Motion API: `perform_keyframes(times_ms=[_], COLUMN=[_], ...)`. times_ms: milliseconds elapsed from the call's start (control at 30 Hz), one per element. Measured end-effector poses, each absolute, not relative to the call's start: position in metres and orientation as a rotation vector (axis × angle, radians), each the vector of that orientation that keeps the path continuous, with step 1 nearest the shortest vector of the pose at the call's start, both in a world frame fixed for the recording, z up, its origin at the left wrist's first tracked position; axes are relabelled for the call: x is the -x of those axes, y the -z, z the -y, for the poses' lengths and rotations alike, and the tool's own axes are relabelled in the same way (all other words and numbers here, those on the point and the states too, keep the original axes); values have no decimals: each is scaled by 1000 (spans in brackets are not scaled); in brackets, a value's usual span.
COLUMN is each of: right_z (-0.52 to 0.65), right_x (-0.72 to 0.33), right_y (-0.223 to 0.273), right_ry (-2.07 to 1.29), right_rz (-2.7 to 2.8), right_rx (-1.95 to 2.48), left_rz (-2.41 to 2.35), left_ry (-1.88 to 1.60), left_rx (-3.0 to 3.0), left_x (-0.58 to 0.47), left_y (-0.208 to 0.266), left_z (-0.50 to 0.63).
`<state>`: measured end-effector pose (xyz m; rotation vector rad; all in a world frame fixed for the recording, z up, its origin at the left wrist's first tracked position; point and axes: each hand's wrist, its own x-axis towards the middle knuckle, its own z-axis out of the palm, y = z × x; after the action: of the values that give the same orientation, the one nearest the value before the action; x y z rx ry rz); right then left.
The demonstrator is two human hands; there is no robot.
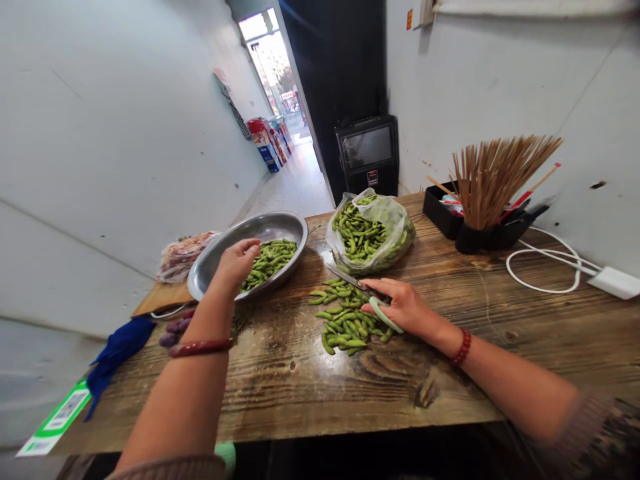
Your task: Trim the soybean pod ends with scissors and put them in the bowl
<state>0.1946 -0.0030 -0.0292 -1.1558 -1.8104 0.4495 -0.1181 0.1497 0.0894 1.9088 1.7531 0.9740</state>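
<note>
My left hand point(238, 264) is over the metal basin point(299, 227), its fingers bent and pressed together; whether a pod is between them I cannot see. Green edamame pods point(273, 260) lie in the basin below it. In my right hand point(407, 307) is a pair of scissors point(350, 278) with pale green handles, the blades pointing up and left. Under and beside the blades, a loose pile of edamame pods point(345, 327) is spread on the wooden table point(320, 393). Just behind the pile, a clear plastic bag point(395, 233) stands open, full of pods.
At the right are a black holder point(473, 239) of wooden skewers point(493, 180) and a white cable with an adapter point(615, 283). A bagged pinkish item point(183, 257), purple items point(175, 328), a blue cloth point(120, 350) and a green-white label point(63, 415) lie left. A black speaker point(369, 153) stands behind.
</note>
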Motion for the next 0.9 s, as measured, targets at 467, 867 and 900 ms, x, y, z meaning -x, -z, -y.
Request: perform_keyframes(times_ms=[467,867,900], right_z=[1,-4,-5], right_x=[-198,-200,-201], right_y=[30,27,25], right_ry=[-425,-470,-470], right_rz=[1816,1542,1500], right_rx=[1149,1197,1210], left_rz=[-1690,-1572,-1439], left_ry=[144,-830,-863], left_rx=[-2316,-2516,-2516], left_x=[130,68,55], left_y=[-76,-60,-54], left_z=[-165,-100,-90])
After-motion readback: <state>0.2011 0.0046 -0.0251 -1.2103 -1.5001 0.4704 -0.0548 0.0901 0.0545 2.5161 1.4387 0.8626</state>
